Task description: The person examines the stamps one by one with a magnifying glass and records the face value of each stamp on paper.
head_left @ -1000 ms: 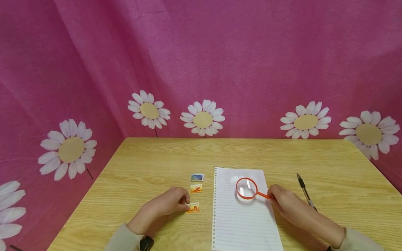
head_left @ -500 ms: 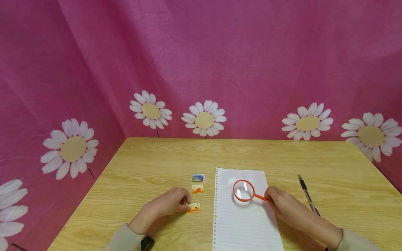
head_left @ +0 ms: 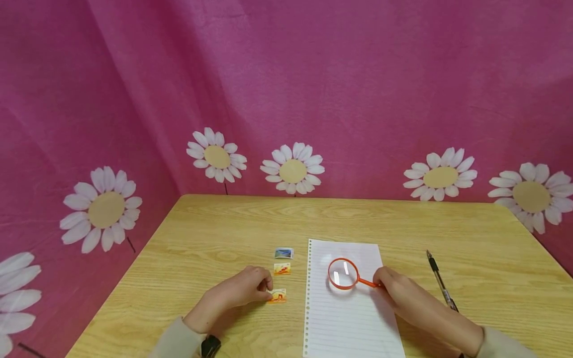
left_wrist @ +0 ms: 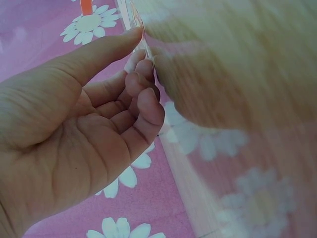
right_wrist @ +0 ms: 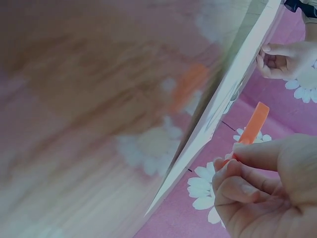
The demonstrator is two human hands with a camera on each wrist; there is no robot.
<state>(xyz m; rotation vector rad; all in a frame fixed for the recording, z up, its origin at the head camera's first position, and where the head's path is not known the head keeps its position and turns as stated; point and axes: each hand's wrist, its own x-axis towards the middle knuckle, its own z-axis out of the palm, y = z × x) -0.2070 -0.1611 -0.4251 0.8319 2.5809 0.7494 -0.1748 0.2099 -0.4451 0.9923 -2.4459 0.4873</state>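
Observation:
My right hand (head_left: 400, 293) pinches the orange handle of a magnifying glass (head_left: 343, 273), whose round lens hovers over the upper part of a lined paper sheet (head_left: 349, 323). In the right wrist view, thumb and fingers close on the orange handle (right_wrist: 255, 121). To the left of the sheet lie three small stamps in a column: a blue one (head_left: 284, 253), an orange-yellow one (head_left: 282, 269) and a nearer orange-yellow one (head_left: 279, 296). My left hand (head_left: 241, 289) has curled fingers, with thumb and fingertips at the left edge of the nearest stamp; the exact contact is partly hidden.
A black-capped clear pen (head_left: 440, 279) lies right of the sheet, beside my right forearm. The wooden table (head_left: 215, 223) ends at a pink curtain (head_left: 349, 99) with daisies, behind and at both sides.
The magnifying glass has moved left and slightly toward me over the sheet with my right hand. My left hand stays at the nearest stamp. The view has shifted slightly.

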